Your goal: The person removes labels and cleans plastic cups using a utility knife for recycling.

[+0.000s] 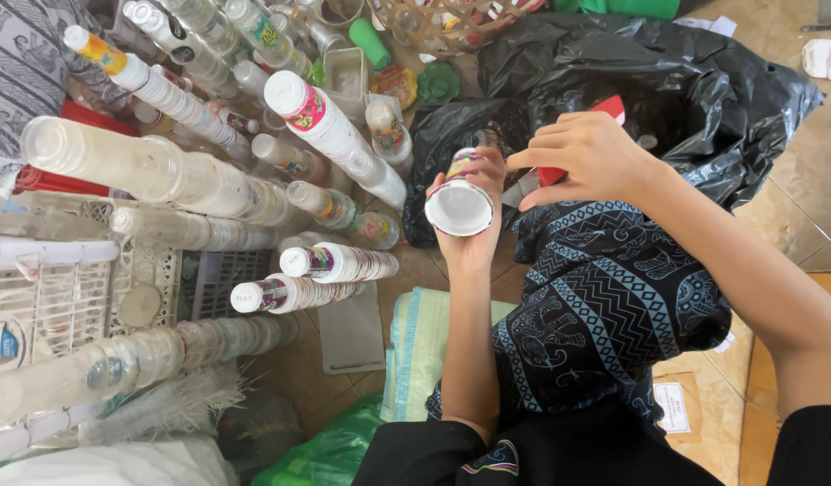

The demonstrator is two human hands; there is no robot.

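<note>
The black plastic bag spreads wide over the tiled floor ahead of my knees, its mouth gaping just beyond my hands. To my left lean the long stacks of nested plastic cups, clear and white, tilted across a white plastic crate; several carry bands of pink, green and yellow label near the rim, and two short stacks lie side by side nearest me, their white bases turned my way. At the top sits a woven basket.

My right hand hovers over the bag's mouth, fingers curled together around something red that I can only partly see; I cannot tell what it is. My left hand holds a small plastic cup upright before me, fingers clamped round its side, its round white base toward my eyes and a strip of pink and green label showing at its far edge.

To work this cup well, I judge I should keep the grip light so the thin wall doesn't buckle, and hold it steady above my lap while the other hand comes to the label's edge.
</note>
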